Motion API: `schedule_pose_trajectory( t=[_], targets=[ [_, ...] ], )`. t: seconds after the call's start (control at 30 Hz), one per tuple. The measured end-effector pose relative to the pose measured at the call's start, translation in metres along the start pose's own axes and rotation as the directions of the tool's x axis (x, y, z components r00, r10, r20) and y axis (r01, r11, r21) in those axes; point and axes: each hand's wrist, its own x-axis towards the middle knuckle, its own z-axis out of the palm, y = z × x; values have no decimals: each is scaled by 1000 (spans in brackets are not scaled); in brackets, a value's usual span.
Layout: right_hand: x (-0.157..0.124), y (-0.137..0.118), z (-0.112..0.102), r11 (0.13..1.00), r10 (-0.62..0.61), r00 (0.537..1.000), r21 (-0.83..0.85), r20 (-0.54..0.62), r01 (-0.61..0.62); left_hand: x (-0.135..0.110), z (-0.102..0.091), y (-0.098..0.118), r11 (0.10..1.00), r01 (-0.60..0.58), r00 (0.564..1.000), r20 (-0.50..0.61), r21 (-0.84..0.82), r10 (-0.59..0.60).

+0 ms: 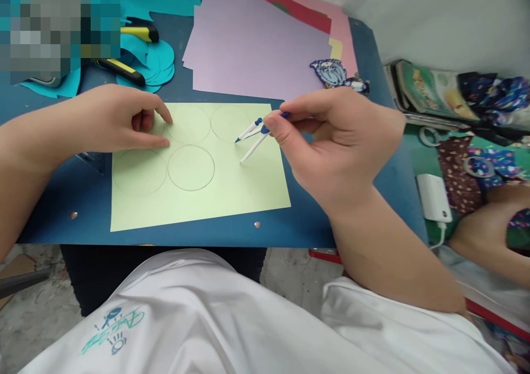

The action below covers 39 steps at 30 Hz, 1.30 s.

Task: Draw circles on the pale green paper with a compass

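Observation:
A pale yellow-green sheet of paper [232, 197] lies on the blue table, with several circles drawn on it. My left hand [120, 117] rests on the sheet's upper left part, thumb and forefinger apart against the paper and the other fingers curled under. Between the thumb and fingers of my right hand [335, 136] is the top of a drawing compass [253, 136]. Its white legs are slightly spread and point down and left over the right part of the sheet, beside the circles. Whether its tips touch the paper, I cannot tell.
Purple sheets [248, 48] lie behind the paper, with red and pink ones beneath. Cut turquoise pieces [161, 64] and yellow-black utility knives [124, 72] are at the back left. At the right, another person's hand [488, 230] is near a white power bank [434, 198] and stacked magazines [430, 92].

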Motion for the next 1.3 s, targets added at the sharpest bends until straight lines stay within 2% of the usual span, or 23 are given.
schedule_pose_trajectory(
  t=[0.27, 0.47, 0.67, 0.83, 0.97, 1.2, 1.3],
  targets=[
    [0, 2, -1, 1000, -8, 1000, 20, 11, 7, 1, 0, -1, 1000, 22, 1000, 16, 11, -23],
    [2, 0, -1, 997, -78, 997, -21, 2, 78, -9, -1, 15, 1000, 5, 1000, -30, 8, -5],
    [2, -3, -2, 996, -72, 997, -57, 6, 72, -14, -2, 25, 1000, 4, 999, -45, 1, -4],
    [2, -4, -2, 998, -44, 999, -34, 6, 44, -13, 0, 24, 1000, -10, 997, -82, -13, 9],
    [0, -3, -2, 998, -1, 1000, -56, 25, 3, -12, -1, 23, 1000, 12, 999, -44, 7, -12],
    [4, -12, -4, 997, -72, 997, -28, 27, 72, -10, -2, 21, 1000, 24, 999, -27, 14, -24],
    [6, -15, -4, 998, -66, 994, 5, 89, 65, -6, -3, 15, 999, 31, 1000, 3, 13, -31]
  ],
)
